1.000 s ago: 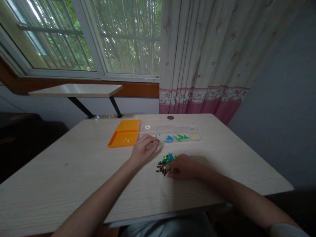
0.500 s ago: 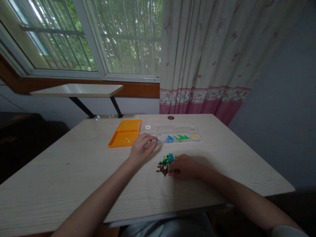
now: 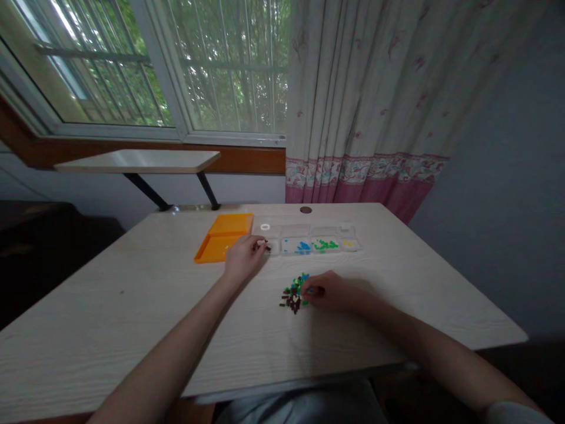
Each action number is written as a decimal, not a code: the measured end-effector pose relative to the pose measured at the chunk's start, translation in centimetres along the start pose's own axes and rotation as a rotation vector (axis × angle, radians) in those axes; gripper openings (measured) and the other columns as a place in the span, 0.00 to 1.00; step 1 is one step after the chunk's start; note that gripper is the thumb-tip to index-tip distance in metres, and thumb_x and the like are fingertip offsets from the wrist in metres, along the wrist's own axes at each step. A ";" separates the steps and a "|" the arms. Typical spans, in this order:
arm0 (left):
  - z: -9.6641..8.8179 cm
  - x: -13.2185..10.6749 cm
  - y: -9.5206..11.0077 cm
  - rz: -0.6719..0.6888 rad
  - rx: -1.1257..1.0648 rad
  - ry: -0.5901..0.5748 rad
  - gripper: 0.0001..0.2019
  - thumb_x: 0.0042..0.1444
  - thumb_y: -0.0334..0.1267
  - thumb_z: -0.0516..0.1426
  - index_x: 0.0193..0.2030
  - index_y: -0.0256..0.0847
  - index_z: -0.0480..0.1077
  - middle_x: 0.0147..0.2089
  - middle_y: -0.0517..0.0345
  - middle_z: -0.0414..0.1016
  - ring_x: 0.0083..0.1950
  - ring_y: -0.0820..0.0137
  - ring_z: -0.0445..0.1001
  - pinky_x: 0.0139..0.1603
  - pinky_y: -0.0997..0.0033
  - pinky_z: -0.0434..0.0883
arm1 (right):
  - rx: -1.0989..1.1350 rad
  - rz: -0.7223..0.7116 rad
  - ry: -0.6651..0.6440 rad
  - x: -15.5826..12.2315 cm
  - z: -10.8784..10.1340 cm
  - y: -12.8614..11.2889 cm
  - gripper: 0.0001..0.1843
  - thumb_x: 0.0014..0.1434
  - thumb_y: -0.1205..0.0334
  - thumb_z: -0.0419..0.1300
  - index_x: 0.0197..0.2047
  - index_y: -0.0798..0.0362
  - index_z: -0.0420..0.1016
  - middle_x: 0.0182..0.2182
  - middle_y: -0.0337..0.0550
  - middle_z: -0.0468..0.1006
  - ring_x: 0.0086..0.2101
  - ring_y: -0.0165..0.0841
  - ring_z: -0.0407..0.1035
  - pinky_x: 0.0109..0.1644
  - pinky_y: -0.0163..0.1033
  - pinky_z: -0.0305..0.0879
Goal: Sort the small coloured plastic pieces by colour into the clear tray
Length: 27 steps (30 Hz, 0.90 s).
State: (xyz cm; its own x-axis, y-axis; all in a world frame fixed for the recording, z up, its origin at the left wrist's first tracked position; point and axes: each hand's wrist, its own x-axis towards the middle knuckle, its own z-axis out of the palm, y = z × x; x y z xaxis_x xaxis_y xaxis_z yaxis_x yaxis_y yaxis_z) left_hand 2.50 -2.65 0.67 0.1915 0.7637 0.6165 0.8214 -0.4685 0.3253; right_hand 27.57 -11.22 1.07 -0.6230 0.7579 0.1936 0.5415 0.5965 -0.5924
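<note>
My left hand (image 3: 244, 257) is closed with fingertips pinched over the left end compartment of a clear plastic box (image 3: 279, 248). Small brown pieces (image 3: 267, 248) show at those fingertips. Blue pieces (image 3: 302, 247), green pieces (image 3: 325, 244) and yellow pieces (image 3: 348, 244) lie in separate compartments to the right. On the table nearer me is a mixed pile of tiny brown, green, blue and pale pieces (image 3: 292, 298). My right hand (image 3: 330, 291) rests at the pile's right side, fingers curled together; a bit of blue shows under them, but what they grip is too small to make out.
An open orange case (image 3: 207, 249) stands left of the clear box, partly behind my left hand. The box's clear lid (image 3: 295, 230) lies open behind it. A raised shelf (image 3: 141, 161) is at the table's back left, below the window. A curtain (image 3: 353, 176) hangs behind.
My left hand has moved left, from beside the blue compartment to the left end compartment. My right hand has shifted slightly up along the pile, its fingers still curled.
</note>
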 end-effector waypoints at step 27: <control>-0.6 -2.5 7.6 0.345 -0.501 -0.215 0.06 0.55 0.35 0.54 0.35 0.39 0.71 0.31 0.55 0.72 0.33 0.73 0.70 0.34 0.75 0.67 | 0.542 0.185 0.349 1.3 0.6 1.2 0.19 0.48 0.46 0.60 0.32 0.56 0.71 0.14 0.27 0.51 0.16 0.21 0.45 0.19 0.28 0.42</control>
State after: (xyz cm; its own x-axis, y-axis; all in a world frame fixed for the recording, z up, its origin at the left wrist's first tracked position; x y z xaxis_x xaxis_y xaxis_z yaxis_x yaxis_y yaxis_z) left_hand 7.94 -8.41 2.02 0.5455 0.5799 0.6051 0.3533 -0.8138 0.4614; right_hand 27.08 -9.70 0.19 -0.2787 0.9301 0.2392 0.2049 0.3009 -0.9314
